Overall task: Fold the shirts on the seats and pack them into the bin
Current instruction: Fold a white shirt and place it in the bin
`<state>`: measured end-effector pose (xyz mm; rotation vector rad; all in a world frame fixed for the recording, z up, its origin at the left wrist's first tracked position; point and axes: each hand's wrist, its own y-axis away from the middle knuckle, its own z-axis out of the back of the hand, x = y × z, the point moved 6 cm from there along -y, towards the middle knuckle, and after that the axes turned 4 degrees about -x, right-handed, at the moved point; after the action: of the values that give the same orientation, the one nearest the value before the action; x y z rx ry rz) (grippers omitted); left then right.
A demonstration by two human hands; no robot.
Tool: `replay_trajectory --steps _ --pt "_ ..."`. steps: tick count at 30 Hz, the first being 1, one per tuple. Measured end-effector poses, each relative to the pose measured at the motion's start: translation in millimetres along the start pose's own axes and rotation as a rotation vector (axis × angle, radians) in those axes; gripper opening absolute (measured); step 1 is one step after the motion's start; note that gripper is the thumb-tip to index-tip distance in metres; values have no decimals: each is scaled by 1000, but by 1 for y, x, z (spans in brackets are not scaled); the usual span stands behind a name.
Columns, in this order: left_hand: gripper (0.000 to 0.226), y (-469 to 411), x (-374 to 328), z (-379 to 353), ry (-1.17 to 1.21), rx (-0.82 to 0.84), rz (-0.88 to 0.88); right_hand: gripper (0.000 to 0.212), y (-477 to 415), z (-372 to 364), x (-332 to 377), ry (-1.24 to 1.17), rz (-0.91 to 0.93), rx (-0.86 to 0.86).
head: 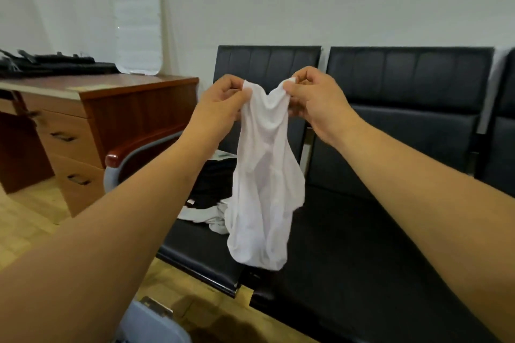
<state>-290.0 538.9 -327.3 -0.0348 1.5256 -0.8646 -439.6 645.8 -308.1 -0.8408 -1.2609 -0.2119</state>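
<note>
Hanging white shirt (264,175), long axis vertical

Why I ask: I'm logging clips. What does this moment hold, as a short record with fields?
shirt: white, hanging unfolded above the seats
left hand: pinches one top corner
right hand: pinches the other top corner
seats: black, padded
clothes pile: dark and white, on the seat nearest the desk
desk: wooden, at left

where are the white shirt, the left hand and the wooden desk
white shirt (264,175): head view, middle of the hanging cloth
left hand (220,103): head view, back of the hand
wooden desk (139,111): head view, end panel
</note>
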Motion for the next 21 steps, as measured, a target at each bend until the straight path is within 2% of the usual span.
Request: replay_trajectory --steps 4,8,11,13,15,16,18,19,21 --pt "9 -5 -57 -32 -17 36 -93 7 15 29 29 24 -17 65" --pt "7 1 -96 -68 16 106 -144 39 44 55 48 -69 -77 188" --pt "8 9 -105 -98 39 181 -145 30 63 77 48 231 -89 211" --pt "6 17 -100 -114 65 214 -141 27 67 96 44 280 -98 131" --pt "16 25 -78 -131 137 269 -68 27 70 116 39 152 -123 46" --pt "32 33 -62 -142 153 347 -6 26 70 126 35 59 -140 9" --pt "67 57 -20 -166 104 595 148 23 71 146 27 -98 -187 -62" --pt "77 74 2 -177 48 711 234 22 71 155 21 -146 -213 -93" --pt "77 106 45 -193 -67 855 374 21 73 171 3 -181 -272 -148"
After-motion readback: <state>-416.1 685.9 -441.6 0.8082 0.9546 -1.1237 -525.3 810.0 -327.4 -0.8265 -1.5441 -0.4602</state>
